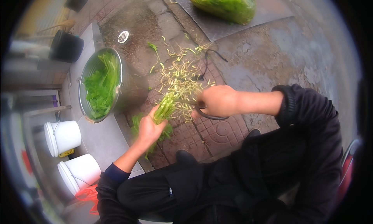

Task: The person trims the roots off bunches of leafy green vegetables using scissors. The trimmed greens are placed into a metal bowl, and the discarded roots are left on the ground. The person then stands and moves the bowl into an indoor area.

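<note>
My left hand (151, 129) grips a bunch of thin green stems (166, 106), cut ends pointing up and right, leaves hanging below the hand. In my right hand (219, 101) is a pair of scissors (214, 116) with dark handles; its blades lie against the stem ends, and whether they are apart cannot be told. Beyond the hands, cut stem ends and stringy roots (182, 75) are scattered over reddish paving. To the left, a large metal pot (132, 84) leans with its mouth towards the left, holding leafy green vegetables (102, 87). A dark cord (206, 60) lies among the scraps.
A clear plastic bag of greens (225, 4) lies on a metal plate (272, 12) at the top. Two white lidded buckets (65, 135) and a red plastic bag (89, 195) stand at the left, near a black bucket (66, 46). A round drain cover (123, 37) sits beyond the pot.
</note>
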`<move>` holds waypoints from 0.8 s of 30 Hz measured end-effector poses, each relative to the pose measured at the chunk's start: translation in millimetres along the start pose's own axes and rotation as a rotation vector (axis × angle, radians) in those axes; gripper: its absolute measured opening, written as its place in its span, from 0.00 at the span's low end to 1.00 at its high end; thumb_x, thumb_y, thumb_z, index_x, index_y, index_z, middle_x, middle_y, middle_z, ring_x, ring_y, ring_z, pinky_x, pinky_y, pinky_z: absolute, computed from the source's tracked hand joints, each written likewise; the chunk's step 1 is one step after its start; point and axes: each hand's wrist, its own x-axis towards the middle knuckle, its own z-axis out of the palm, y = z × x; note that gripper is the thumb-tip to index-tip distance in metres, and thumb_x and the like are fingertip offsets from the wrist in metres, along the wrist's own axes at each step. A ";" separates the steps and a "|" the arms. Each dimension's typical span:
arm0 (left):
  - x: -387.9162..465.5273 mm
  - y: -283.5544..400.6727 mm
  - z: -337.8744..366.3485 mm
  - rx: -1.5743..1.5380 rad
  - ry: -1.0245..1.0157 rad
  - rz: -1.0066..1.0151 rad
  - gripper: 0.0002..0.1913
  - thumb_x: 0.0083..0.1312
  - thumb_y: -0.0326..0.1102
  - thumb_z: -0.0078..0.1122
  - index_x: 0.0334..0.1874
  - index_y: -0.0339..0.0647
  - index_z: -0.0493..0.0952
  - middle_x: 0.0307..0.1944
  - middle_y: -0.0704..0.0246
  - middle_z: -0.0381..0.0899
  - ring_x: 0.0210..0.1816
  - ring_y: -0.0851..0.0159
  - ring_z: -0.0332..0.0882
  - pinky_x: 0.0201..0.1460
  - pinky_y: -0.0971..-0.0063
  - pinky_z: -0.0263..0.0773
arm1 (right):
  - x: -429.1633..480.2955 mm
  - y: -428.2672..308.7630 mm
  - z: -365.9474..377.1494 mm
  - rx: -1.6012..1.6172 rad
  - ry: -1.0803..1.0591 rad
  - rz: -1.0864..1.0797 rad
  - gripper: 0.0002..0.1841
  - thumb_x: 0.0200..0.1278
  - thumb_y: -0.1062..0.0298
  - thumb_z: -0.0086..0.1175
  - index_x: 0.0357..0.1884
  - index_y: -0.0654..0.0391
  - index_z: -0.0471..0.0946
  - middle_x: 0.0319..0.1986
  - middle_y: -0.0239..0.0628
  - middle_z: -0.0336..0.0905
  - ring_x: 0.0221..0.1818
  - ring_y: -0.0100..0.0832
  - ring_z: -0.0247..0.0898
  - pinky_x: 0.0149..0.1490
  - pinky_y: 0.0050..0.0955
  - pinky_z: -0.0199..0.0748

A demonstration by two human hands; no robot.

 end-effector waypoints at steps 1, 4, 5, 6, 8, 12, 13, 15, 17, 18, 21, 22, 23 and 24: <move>-0.3 0.1 0.4 0.029 0.010 0.014 0.33 0.64 0.36 0.73 0.74 0.43 0.78 0.45 0.51 0.92 0.49 0.50 0.93 0.53 0.61 0.84 | -0.7 -1.0 0.0 -0.040 0.001 0.013 0.34 0.75 0.30 0.59 0.57 0.55 0.88 0.50 0.52 0.90 0.57 0.54 0.85 0.61 0.48 0.81; -0.2 0.2 1.6 0.045 0.041 0.037 0.33 0.64 0.36 0.73 0.74 0.44 0.78 0.45 0.51 0.92 0.49 0.48 0.93 0.53 0.61 0.84 | -2.6 -2.0 -1.0 0.042 0.044 0.026 0.35 0.74 0.29 0.59 0.56 0.55 0.89 0.50 0.52 0.90 0.57 0.54 0.86 0.61 0.48 0.81; 0.6 -0.1 2.3 0.003 0.048 0.033 0.33 0.64 0.36 0.73 0.74 0.44 0.78 0.45 0.51 0.92 0.50 0.49 0.93 0.53 0.61 0.83 | -2.7 -1.9 -1.1 0.054 0.049 0.019 0.35 0.74 0.29 0.59 0.56 0.56 0.89 0.49 0.52 0.90 0.56 0.54 0.86 0.61 0.48 0.81; 1.2 -0.6 2.7 -0.054 0.048 0.017 0.33 0.64 0.36 0.73 0.74 0.44 0.78 0.45 0.51 0.92 0.50 0.49 0.93 0.54 0.61 0.83 | -2.7 -1.5 -0.8 0.071 0.059 0.014 0.35 0.74 0.30 0.60 0.56 0.56 0.89 0.49 0.52 0.90 0.56 0.55 0.86 0.60 0.48 0.81; 2.2 -1.8 2.9 -0.070 0.047 0.021 0.32 0.65 0.36 0.73 0.73 0.43 0.78 0.45 0.53 0.93 0.49 0.52 0.94 0.53 0.62 0.83 | -2.2 -0.3 0.8 0.105 0.081 -0.001 0.35 0.74 0.30 0.60 0.56 0.57 0.89 0.48 0.53 0.90 0.55 0.55 0.86 0.60 0.49 0.81; 2.8 -0.9 3.9 -0.135 0.021 -0.014 0.29 0.65 0.36 0.73 0.70 0.42 0.79 0.45 0.57 0.94 0.48 0.58 0.94 0.53 0.65 0.83 | 0.4 1.4 7.6 0.133 0.126 -0.069 0.37 0.76 0.30 0.57 0.51 0.62 0.89 0.43 0.55 0.90 0.50 0.54 0.88 0.57 0.50 0.83; 2.7 0.7 3.9 -0.140 0.017 -0.016 0.29 0.65 0.35 0.73 0.69 0.41 0.80 0.45 0.57 0.94 0.47 0.59 0.94 0.53 0.65 0.82 | 1.6 1.0 9.1 0.125 0.134 -0.080 0.38 0.76 0.30 0.56 0.48 0.64 0.89 0.40 0.55 0.90 0.48 0.53 0.89 0.56 0.50 0.84; 1.5 5.1 3.4 -0.149 0.009 -0.022 0.27 0.65 0.35 0.72 0.68 0.41 0.80 0.44 0.58 0.94 0.46 0.61 0.93 0.52 0.65 0.82 | 3.2 0.1 10.6 0.121 0.133 -0.070 0.38 0.76 0.30 0.56 0.48 0.64 0.89 0.39 0.55 0.90 0.46 0.54 0.89 0.56 0.50 0.84; 0.6 10.5 2.4 -0.172 0.009 -0.012 0.26 0.65 0.34 0.72 0.67 0.41 0.81 0.44 0.59 0.94 0.46 0.62 0.93 0.52 0.65 0.82 | 3.9 -0.7 10.8 0.123 0.136 -0.059 0.38 0.76 0.30 0.57 0.47 0.64 0.89 0.38 0.56 0.90 0.46 0.54 0.89 0.55 0.50 0.84; 0.2 13.2 1.5 -0.184 0.008 -0.009 0.26 0.65 0.34 0.71 0.67 0.41 0.81 0.44 0.59 0.94 0.46 0.62 0.93 0.52 0.65 0.82 | 4.2 -0.8 10.3 0.128 0.140 -0.059 0.38 0.76 0.30 0.57 0.46 0.64 0.89 0.38 0.56 0.90 0.46 0.53 0.89 0.55 0.50 0.84; -0.6 19.3 -1.0 -0.148 -0.003 -0.011 0.25 0.65 0.34 0.72 0.66 0.41 0.81 0.44 0.59 0.94 0.46 0.63 0.93 0.52 0.66 0.82 | 5.2 -0.9 10.9 0.141 0.124 -0.056 0.37 0.75 0.30 0.59 0.50 0.63 0.88 0.43 0.57 0.89 0.51 0.56 0.87 0.56 0.50 0.83; -0.5 20.6 -1.2 -0.154 -0.001 -0.010 0.25 0.65 0.34 0.72 0.66 0.41 0.81 0.44 0.59 0.94 0.46 0.63 0.93 0.52 0.66 0.82 | 5.7 -0.9 11.6 0.154 0.127 -0.060 0.37 0.74 0.29 0.60 0.52 0.62 0.87 0.45 0.57 0.89 0.53 0.57 0.86 0.56 0.50 0.82; -0.3 21.4 -1.2 -0.160 0.000 -0.008 0.25 0.65 0.34 0.72 0.66 0.40 0.81 0.44 0.60 0.94 0.46 0.63 0.93 0.52 0.66 0.82 | 6.6 -0.7 12.1 0.137 0.122 -0.058 0.37 0.75 0.30 0.59 0.52 0.62 0.88 0.43 0.56 0.89 0.50 0.55 0.87 0.54 0.50 0.82; -0.5 21.7 -1.2 -0.162 -0.005 -0.026 0.25 0.65 0.34 0.72 0.66 0.40 0.81 0.44 0.60 0.94 0.46 0.64 0.92 0.52 0.66 0.82 | 7.6 -1.3 14.0 0.129 0.130 -0.062 0.36 0.76 0.31 0.59 0.52 0.62 0.88 0.41 0.56 0.89 0.47 0.53 0.88 0.53 0.49 0.83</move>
